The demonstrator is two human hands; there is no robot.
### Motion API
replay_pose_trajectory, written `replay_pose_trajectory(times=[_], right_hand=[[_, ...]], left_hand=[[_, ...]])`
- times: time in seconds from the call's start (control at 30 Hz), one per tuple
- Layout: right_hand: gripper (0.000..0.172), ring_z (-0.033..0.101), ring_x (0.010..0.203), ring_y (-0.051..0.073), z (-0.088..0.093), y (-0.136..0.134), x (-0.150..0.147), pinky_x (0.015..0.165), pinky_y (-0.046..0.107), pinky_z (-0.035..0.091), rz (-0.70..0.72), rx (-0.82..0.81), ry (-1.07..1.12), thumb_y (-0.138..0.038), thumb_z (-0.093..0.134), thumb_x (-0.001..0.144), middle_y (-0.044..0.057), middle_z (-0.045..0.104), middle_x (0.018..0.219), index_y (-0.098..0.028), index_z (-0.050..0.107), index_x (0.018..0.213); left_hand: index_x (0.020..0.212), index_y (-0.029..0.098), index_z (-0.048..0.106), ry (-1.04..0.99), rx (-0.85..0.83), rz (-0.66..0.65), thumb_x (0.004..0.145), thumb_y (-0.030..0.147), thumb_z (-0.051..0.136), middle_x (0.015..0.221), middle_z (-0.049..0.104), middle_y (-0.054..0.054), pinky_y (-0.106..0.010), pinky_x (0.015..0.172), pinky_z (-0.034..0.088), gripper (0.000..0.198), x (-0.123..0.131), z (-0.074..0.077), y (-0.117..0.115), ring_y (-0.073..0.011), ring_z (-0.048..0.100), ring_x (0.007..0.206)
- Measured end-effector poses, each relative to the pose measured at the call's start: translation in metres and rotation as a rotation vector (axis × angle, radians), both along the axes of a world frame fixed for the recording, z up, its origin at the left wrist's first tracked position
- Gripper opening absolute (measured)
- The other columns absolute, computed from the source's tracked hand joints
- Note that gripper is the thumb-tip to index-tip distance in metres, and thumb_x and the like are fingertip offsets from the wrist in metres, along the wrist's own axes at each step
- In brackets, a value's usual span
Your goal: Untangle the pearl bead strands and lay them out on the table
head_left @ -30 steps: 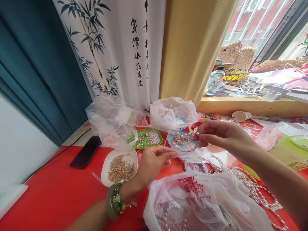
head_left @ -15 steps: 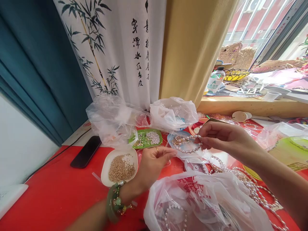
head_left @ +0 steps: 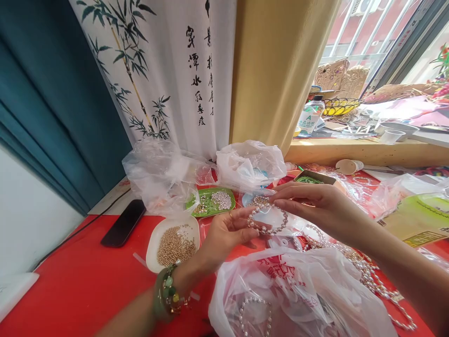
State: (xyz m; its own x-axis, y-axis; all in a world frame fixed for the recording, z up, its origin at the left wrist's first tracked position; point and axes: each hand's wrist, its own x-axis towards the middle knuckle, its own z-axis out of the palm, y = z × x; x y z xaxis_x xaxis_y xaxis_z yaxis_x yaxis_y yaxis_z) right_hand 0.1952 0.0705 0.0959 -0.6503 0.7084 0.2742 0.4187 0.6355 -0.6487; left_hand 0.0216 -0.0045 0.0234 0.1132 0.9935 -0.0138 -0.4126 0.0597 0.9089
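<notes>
A pearl bracelet (head_left: 270, 223) hangs between both hands above the red table (head_left: 80, 281). My left hand (head_left: 224, 236) pinches its left side with fingers closed; a green bead bracelet is on that wrist. My right hand (head_left: 315, 206) pinches the bracelet's top right with thumb and forefinger. Below them lies a white plastic bag (head_left: 298, 295) with another pearl bracelet (head_left: 254, 316) inside. A white dish of gold beads (head_left: 173, 243) sits just left of my left hand.
A green tray of pearls (head_left: 213, 201) stands behind the dish, among crumpled clear bags (head_left: 161, 175). A black phone (head_left: 122, 222) lies at the left. Pearl strands (head_left: 372, 276) trail at the right. A cluttered window sill (head_left: 365, 150) runs along the back right.
The hands have come together: my right hand brought the pearl bracelet left and slightly down, and my left hand now grips its other side.
</notes>
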Motion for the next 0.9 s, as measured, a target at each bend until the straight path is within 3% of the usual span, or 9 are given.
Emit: replay_pose_trajectory(times=[0.27, 0.4, 0.5, 0.6, 0.73, 0.9], right_hand=[[0.024, 0.062, 0.071, 0.018, -0.001, -0.001, 0.004, 0.059, 0.031, 0.048, -0.074, 0.005, 0.029, -0.037, 0.056, 0.076, 0.003, 0.069, 0.085, -0.025, 0.068, 0.093], [0.025, 0.061, 0.068, 0.018, 0.002, -0.009, 0.001, 0.060, 0.032, 0.048, -0.085, 0.159, 0.048, -0.033, 0.056, 0.076, 0.004, 0.069, 0.080, -0.024, 0.066, 0.096], [0.023, 0.059, 0.061, 0.016, 0.002, -0.014, -0.002, 0.058, 0.031, 0.047, -0.086, 0.221, 0.050, -0.029, 0.055, 0.075, 0.003, 0.067, 0.072, -0.022, 0.066, 0.095], [0.027, 0.058, 0.060, 0.014, -0.003, -0.015, -0.004, 0.056, 0.029, 0.047, -0.050, 0.075, 0.099, -0.028, 0.056, 0.074, 0.002, 0.065, 0.070, -0.020, 0.064, 0.099], [0.038, 0.059, 0.065, 0.015, -0.013, -0.013, -0.003, 0.056, 0.028, 0.049, -0.044, -0.215, 0.202, -0.041, 0.057, 0.075, 0.005, 0.066, 0.078, -0.018, 0.059, 0.105], [0.023, 0.056, 0.060, 0.013, -0.026, -0.012, -0.001, 0.053, 0.025, 0.045, -0.051, -0.326, 0.082, -0.040, 0.058, 0.074, 0.002, 0.064, 0.068, -0.019, 0.067, 0.079]], left_hand=[[0.108, 0.018, 0.059, -0.035, 0.001, -0.102, 0.063, 0.017, 0.072, 0.092, 0.070, -0.009, -0.024, 0.061, 0.049, 0.047, -0.001, -0.001, -0.001, -0.0190, 0.066, 0.076], [0.107, 0.018, 0.060, -0.021, -0.012, -0.143, 0.060, 0.017, 0.074, 0.105, 0.065, -0.011, -0.033, 0.079, 0.047, 0.049, -0.002, 0.002, 0.001, -0.0226, 0.062, 0.092], [0.103, 0.019, 0.063, 0.039, 0.043, -0.078, 0.062, 0.021, 0.072, 0.112, 0.062, -0.008, -0.030, 0.085, 0.044, 0.043, -0.004, 0.004, 0.002, -0.0224, 0.055, 0.104], [0.090, 0.019, 0.069, 0.076, 0.047, 0.049, 0.065, 0.024, 0.070, 0.097, 0.067, -0.006, -0.026, 0.078, 0.045, 0.025, -0.004, 0.001, 0.005, -0.0174, 0.059, 0.091], [0.076, 0.016, 0.071, 0.038, -0.082, 0.139, 0.066, 0.026, 0.070, 0.074, 0.069, -0.004, -0.024, 0.066, 0.047, 0.014, -0.003, -0.005, 0.006, -0.0122, 0.060, 0.067], [0.085, 0.016, 0.070, 0.033, -0.092, 0.072, 0.071, 0.028, 0.066, 0.084, 0.068, -0.007, -0.025, 0.066, 0.048, 0.019, -0.005, -0.003, 0.004, -0.0127, 0.060, 0.070]])
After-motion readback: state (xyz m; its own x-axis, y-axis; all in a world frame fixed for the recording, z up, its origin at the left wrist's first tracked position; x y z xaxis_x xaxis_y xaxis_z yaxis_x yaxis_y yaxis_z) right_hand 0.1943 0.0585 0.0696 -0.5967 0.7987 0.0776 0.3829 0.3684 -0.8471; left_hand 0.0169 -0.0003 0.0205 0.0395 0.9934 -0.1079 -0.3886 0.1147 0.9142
